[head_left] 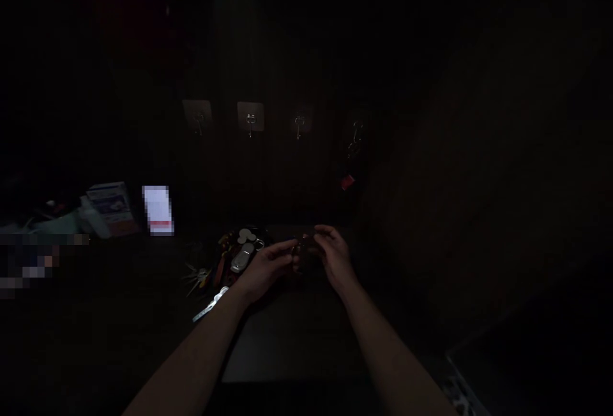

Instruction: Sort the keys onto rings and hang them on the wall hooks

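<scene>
Left hand [265, 269] pinching the left edge of a small dark-brown object [305, 252], its shape lost in shadow; right hand [338, 256] curls at its right, pinch unclear!

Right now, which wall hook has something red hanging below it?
The rightmost hook of the four: only below it hangs a red piece.

Hooks [251, 120] of shiny metal, metal keys [202, 274], and a smooth fob [242, 258] (plastic or metal, I cannot tell).
</scene>
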A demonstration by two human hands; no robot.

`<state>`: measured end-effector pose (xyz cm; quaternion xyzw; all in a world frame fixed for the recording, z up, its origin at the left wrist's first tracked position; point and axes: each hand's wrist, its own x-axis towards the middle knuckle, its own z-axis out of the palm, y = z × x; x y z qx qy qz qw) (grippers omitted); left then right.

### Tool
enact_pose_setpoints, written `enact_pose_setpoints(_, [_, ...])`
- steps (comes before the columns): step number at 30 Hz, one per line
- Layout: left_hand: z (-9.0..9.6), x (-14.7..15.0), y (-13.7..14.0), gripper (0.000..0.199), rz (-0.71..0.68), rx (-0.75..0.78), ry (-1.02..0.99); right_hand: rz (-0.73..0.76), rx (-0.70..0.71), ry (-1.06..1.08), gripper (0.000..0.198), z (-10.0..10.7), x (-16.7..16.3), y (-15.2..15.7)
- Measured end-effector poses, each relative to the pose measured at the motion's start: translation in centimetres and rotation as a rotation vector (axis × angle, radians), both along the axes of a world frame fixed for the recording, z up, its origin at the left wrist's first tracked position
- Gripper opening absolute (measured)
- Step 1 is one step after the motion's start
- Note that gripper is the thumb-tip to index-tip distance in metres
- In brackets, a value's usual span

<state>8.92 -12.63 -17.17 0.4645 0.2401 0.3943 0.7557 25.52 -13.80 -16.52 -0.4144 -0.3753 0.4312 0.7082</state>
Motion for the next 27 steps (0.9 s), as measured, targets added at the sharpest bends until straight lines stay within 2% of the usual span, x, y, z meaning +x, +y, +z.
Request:
enact_pose_setpoints(5, [0.10,0.15,0.22,0.054,0.222,0.113,0.124,-0.015,0.004,-0.040,0.024,-0.04,-0.03,0.03])
enact_pose_setpoints(8, [0.28,0.21,0.27,0.060,0.310,0.164,0.178,-0.007,0.009,-0.031,0.025,0.01,-0.12,0.10])
enact_pose_setpoints(12, [0.38,0.25,0.22,0.061,0.354,0.176,0.202,-0.004,-0.012,-0.045,0.026,0.09,-0.22,0.11])
enact_pose_setpoints(17, [0.20,0.16,0.36,0.055,0.343,0.212,0.222,-0.032,0.004,-0.061,0.025,0.11,-0.20,0.00])
enact_pose_setpoints(22, [0.35,0.13,0.23,0.035,0.418,0.425,0.355,-0.030,0.031,-0.113,0.024,0.27,-0.29,-0.21])
enact_pose_setpoints(27, [-0.11,0.17,0.16,0.025,0.452,0.654,0.452,0.038,0.085,-0.305,0.018,0.13,-0.85,-0.33])
